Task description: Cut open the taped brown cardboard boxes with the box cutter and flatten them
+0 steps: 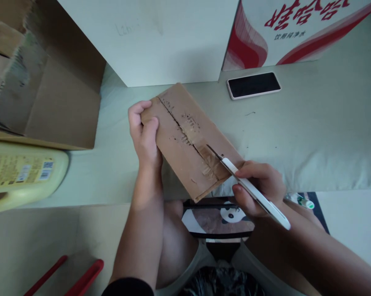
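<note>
A brown cardboard box [173, 144] is held tilted over the near edge of the cloth-covered surface. Clear tape and a dark slit run along the middle of its upper face. My left hand [146, 133] grips the box at its far left corner, thumb on top and fingers over the edge. In my right hand [261, 185] is a white-handled utility knife [257, 193], pinched between thumb and fingers. Its thin dark blade points to the far left, over the taped seam near the box's near right end. Whether the tip touches the tape I cannot tell.
A phone [253, 85] lies beyond the box, before a red-and-white carton [250, 45] and a white box [173, 41]. At left stand an open cardboard carton [65, 94] and a yellow jug [57, 172]. A bottle [300, 200] and red handles [86, 277] are lower down.
</note>
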### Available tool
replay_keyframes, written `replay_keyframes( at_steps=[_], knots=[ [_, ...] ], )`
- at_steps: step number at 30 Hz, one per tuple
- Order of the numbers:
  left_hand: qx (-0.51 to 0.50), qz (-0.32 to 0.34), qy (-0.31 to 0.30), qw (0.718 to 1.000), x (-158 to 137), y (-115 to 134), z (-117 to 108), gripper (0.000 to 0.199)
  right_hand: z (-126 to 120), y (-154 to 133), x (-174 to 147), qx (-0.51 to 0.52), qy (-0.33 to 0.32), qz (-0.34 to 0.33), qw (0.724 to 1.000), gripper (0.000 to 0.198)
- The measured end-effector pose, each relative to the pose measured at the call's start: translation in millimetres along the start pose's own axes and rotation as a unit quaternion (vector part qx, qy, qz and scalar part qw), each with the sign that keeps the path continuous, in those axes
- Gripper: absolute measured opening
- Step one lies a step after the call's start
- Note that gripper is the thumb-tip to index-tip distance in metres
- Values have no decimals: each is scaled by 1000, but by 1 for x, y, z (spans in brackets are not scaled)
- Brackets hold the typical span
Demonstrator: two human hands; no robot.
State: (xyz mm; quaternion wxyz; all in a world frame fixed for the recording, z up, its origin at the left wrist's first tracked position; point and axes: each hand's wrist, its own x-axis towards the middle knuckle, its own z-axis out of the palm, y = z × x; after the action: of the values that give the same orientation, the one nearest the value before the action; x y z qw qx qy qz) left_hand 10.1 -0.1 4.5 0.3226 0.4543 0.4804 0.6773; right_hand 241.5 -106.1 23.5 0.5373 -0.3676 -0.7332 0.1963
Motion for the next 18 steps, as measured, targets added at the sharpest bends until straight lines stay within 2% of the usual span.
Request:
replay_keyframes(
  at_steps=[6, 12, 18],
  knots=[
    [-12, -1, 2, 1000, 0, -1, -1, 40, 0, -1, 1, -3, 14, 8, 1000, 22],
    [51, 19, -4, 999, 2, -9, -6, 43, -4, -2, 5, 10, -10, 0, 1000, 23],
    [24, 33, 3, 999, 4, -11, -7, 43, -6, -1, 3, 37, -22, -1, 999, 26]
  ],
)
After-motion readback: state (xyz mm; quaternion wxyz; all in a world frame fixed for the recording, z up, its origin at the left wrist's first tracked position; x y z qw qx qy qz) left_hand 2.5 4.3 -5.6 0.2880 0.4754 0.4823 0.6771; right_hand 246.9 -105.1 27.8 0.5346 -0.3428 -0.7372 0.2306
